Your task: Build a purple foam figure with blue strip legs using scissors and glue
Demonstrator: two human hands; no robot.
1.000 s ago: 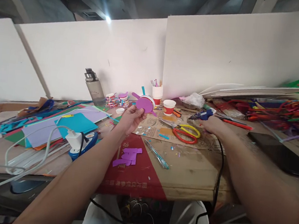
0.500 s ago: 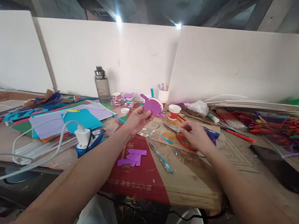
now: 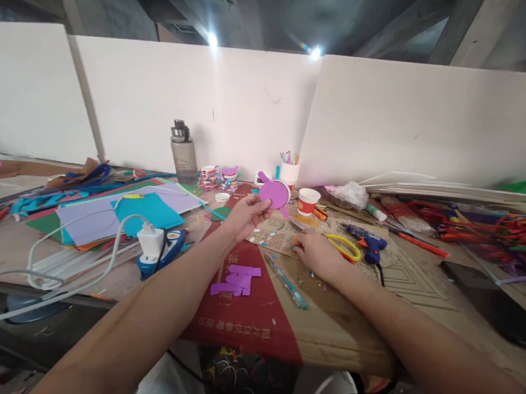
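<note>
Purple foam caps the cup (image 3: 274,194) that the left hand (image 3: 245,216) holds up above the table (image 3: 348,319), fingers pinched on its lower rim, disc turned toward the camera. That arm stretches forward from the lower left, elbow nearly straight, wrist slightly raised. A purple tab sticks out at the cup's upper left.

The right hand (image 3: 316,253) lies palm down on the newspaper (image 3: 278,233), fingers pointing left and curled low over small teal scraps (whether it grips one I cannot tell). Its arm comes in from the lower right, forearm close over the table.

Just beyond the right hand lie the scissors (image 3: 345,246), yellow handle showing, and just past them to the right the blue glue gun (image 3: 367,239). Near its wrist, toward the body, lies a teal pen (image 3: 286,281). Below the left hand sit purple strips (image 3: 236,280) on the red patch. Left of the left arm are a white plug (image 3: 151,240) and coloured sheets (image 3: 144,209). Behind the cup stands a red-and-white cup (image 3: 308,201).
</note>
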